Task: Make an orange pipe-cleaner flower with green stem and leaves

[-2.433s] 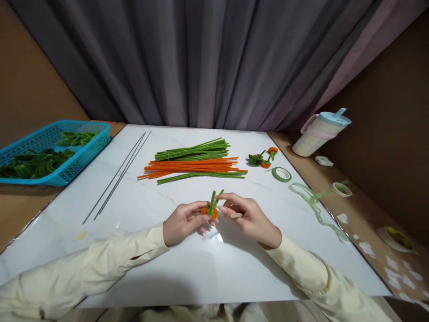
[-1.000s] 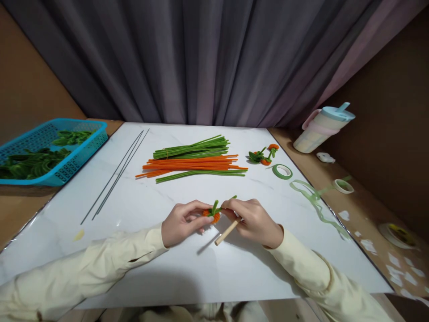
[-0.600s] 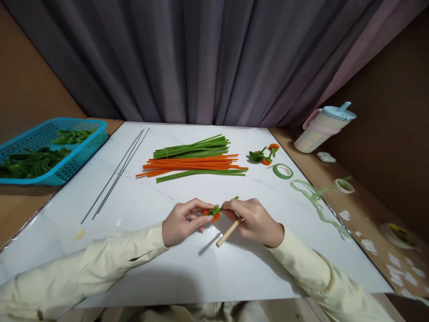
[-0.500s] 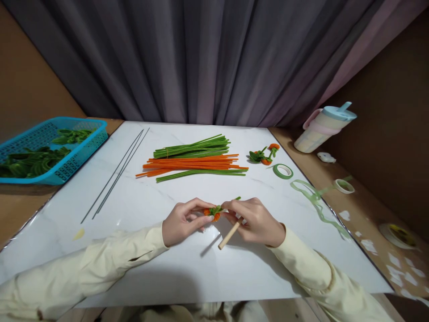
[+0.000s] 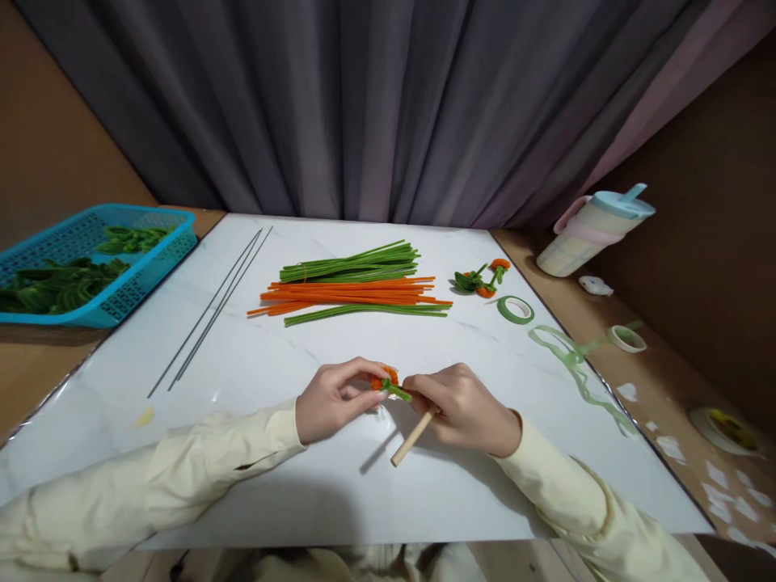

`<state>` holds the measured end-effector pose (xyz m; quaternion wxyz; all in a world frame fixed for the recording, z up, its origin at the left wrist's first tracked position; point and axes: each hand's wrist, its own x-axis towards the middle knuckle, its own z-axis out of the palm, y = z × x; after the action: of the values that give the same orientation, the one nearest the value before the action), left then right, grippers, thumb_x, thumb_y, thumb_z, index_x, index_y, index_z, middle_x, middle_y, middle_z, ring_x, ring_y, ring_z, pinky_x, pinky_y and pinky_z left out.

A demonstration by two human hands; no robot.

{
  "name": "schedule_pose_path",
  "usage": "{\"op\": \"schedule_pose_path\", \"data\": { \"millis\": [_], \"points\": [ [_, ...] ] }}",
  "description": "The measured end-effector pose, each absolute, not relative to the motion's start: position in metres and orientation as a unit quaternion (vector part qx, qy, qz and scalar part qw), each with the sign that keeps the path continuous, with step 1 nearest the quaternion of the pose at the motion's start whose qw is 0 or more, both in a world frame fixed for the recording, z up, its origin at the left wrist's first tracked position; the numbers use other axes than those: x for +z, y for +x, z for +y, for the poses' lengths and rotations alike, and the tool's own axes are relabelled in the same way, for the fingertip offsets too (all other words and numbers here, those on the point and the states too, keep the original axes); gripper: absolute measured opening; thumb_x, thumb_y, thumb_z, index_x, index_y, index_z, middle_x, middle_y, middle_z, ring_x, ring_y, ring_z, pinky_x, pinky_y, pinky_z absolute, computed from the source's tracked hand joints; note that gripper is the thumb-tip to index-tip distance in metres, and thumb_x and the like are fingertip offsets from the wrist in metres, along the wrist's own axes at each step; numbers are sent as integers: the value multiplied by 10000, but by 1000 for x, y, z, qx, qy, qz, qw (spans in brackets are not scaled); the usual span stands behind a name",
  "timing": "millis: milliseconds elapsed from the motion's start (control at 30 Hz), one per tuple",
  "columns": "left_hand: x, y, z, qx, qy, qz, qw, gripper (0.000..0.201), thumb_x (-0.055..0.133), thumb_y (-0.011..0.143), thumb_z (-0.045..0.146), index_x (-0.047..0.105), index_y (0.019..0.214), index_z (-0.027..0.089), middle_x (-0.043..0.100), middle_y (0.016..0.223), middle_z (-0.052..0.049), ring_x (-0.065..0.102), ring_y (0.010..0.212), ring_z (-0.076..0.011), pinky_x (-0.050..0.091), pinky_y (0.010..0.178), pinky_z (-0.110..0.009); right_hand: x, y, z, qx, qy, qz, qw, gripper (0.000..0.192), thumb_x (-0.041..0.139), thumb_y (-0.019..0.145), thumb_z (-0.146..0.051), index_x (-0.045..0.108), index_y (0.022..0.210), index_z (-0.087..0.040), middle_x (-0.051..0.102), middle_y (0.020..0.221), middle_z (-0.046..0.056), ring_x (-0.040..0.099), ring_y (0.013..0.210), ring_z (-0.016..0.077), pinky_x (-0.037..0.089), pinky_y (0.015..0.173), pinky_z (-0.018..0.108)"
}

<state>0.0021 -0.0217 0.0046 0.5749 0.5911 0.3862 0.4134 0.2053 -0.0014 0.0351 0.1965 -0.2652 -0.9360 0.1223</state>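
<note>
While both hands meet over the worktop (image 5: 255, 485), they pinch one orange-and-green twist (image 5: 388, 382).
Left hand (image 5: 332, 398) grip closed on it; right hand (image 5: 461, 406) also clamps, seemingly, a wooden stick (image 5: 413, 436).

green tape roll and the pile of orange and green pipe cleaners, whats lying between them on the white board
In the head view, a small finished piece of orange and green pipe cleaner lies between the green tape roll and the pile, slightly farther back.

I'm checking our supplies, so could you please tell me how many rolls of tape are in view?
2: a green tape roll on the white board right of the pipe cleaners, and a paler tape roll on the brown table beyond its right edge.
</note>
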Motion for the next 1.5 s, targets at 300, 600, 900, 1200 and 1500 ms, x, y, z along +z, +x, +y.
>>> {"op": "schedule_pose_path", "data": {
  "millis": [300, 600, 900, 1200, 1500],
  "points": [
    [4, 1, -21, 372, 587, 388, 606, 222, 633, 754, 247, 580, 936, 131, 641, 967, -75, 643, 734, -136, 582, 657, -243, 38, 207, 2, 175, -272, -932, 162, 144, 397, 800, -135, 528, 852, -165, 528, 551, -19, 412, 433, 92, 250, 462, 209],
    [7, 4, -19, 387, 552, 376, 636, 218, 648, 736, 247, 566, 897, 126, 628, 907, -70, 620, 825, -172, 575, 631, -268, 36, 199, 1, 290, -341, -863, 234, 164, 420, 874, -257, 524, 787, -165, 482, 519, -33, 388, 429, 80, 292, 450, 192],
    [13, 4, -13, 371, 471, 392, 698, 319, 720, 667, 303, 542, 860, 123, 611, 827, -43, 624, 755, -159, 563, 607, -270, 65, 216, 6, 485, -435, -641, 406, 524, 268, 913, -478, 616, 724, -135, 474, 423, -12, 422, 396, 98, 357, 417, 218],
    [12, 3, -13, 376, 471, 394, 694, 306, 716, 670, 308, 557, 860, 128, 617, 771, -11, 633, 667, -129, 569, 581, -247, 73, 222, 7, 545, -350, -737, 196, 218, 616, 779, -336, 582, 731, -126, 627, 577, 26, 565, 505, 106, 459, 505, 216],
    [12, 4, -11, 378, 467, 393, 696, 303, 725, 661, 303, 567, 852, 129, 617, 750, 4, 638, 640, -119, 566, 581, -233, 72, 217, 6, 475, -344, -786, 195, 183, 560, 841, -304, 616, 851, -130, 660, 619, 29, 619, 555, 123, 487, 550, 217]
  ]
}}
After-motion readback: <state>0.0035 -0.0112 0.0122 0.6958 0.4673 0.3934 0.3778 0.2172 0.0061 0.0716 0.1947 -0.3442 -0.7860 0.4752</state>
